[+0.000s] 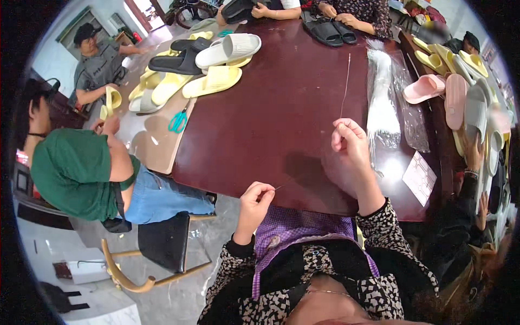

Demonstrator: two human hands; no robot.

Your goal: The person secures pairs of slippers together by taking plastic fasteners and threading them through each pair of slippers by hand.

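Note:
My left hand point(254, 205) is at the table's near edge, thumb and forefinger pinched together. A faint dark thread-like line sticks out from its fingertips, and the line's other end is lost against the table. My right hand point(351, 142) is higher up over the dark red table point(271, 119), fingers closed in a pinch. From its fingertips a thin pale string point(345, 86) runs away across the tabletop toward the far side. Just right of that hand lies a bundle of white strings point(382, 97) on clear plastic wrapping.
Slippers point(214, 81) in yellow, grey, white and black are heaped at the far left beside teal scissors point(177, 122). More slippers point(456, 100) crowd the right side. A patterned card point(420, 177) lies near the right edge. Several people work around the table; a chair point(162, 244) stands at left.

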